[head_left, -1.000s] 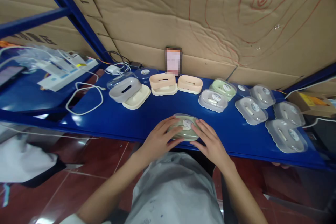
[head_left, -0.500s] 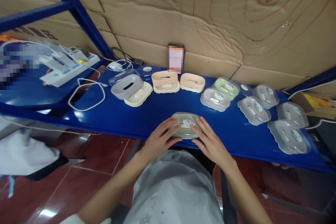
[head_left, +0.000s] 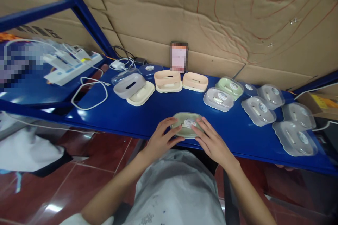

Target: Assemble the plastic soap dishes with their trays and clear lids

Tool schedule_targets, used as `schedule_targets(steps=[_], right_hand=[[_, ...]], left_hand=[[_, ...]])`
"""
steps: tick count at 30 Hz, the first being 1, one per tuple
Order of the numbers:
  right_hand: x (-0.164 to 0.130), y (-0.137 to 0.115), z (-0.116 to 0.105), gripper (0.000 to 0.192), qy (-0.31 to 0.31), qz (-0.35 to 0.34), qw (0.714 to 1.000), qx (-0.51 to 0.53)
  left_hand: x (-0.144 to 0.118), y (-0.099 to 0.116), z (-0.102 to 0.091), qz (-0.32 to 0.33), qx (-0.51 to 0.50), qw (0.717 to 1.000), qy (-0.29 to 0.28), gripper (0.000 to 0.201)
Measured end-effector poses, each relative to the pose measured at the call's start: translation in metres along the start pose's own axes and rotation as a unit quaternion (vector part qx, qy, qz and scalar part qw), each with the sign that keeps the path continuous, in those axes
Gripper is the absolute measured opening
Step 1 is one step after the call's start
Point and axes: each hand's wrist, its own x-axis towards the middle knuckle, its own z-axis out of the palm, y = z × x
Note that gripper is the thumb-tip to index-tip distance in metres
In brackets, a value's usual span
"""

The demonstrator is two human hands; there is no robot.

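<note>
Green box [head_left: 187,133], oval, under a clear cover [head_left: 185,115] with a pale sticker [head_left: 188,123], at the front edge of the bench [head_left: 137,117]. Held from both ends by left hand [head_left: 161,136] and right hand [head_left: 213,144], fingers spread across the cover, partly hiding it, thumbs at the near rim, forearms slanting in from below. Beyond, leftward, a tilted grey box [head_left: 126,90] overlapping a cream base [head_left: 142,95]; then two peach boxes [head_left: 194,81] with a phone [head_left: 179,57] upright behind, against cardboard [head_left: 148,17]. To the right, clear-covered boxes [head_left: 258,111], some overlapping. Far left, a power strip [head_left: 67,74].
</note>
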Motion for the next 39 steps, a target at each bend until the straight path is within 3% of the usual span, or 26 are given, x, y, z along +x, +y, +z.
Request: schedule_targets(steps=[3,6,10,15,19,23,29,35,39], right_hand=[[0.0,0.002,0.001,0.069,0.005,0.009,1.0,-0.006],[-0.006,0.004,0.0,0.065,0.027,0.016,0.999,-0.036],[-0.034,0.01,-0.01,0.063,0.072,0.068,0.991,-0.089],[-0.076,0.027,-0.027,0.059,0.136,0.156,0.964,-0.169],[-0.076,0.03,-0.033,0.061,0.17,0.197,0.938,-0.23],[-0.027,0.02,-0.032,0.066,0.131,0.113,0.968,-0.179],[0.086,0.029,-0.017,0.051,0.028,0.03,0.99,-0.134],[0.196,0.049,0.016,0.059,-0.055,0.028,0.987,-0.151],[0.239,0.05,0.032,0.049,-0.057,0.031,0.987,-0.148]], left_hand=[[0.004,0.002,-0.004,-0.003,-0.017,1.0,-0.015,0.043],[0.017,-0.004,-0.014,-0.005,-0.03,0.997,-0.07,0.038],[0.049,-0.039,-0.025,-0.052,0.066,0.99,-0.111,0.045],[0.086,-0.092,-0.023,-0.117,0.196,0.959,-0.165,0.062],[0.09,-0.092,-0.02,-0.097,0.218,0.952,-0.193,0.047],[0.069,-0.064,-0.022,-0.075,0.201,0.958,-0.192,0.022],[0.023,-0.03,-0.031,-0.021,0.125,0.983,-0.134,0.013],[0.008,-0.023,-0.027,-0.036,0.068,0.99,-0.116,0.01],[0.007,-0.026,-0.023,-0.049,0.045,0.993,-0.101,0.015]])
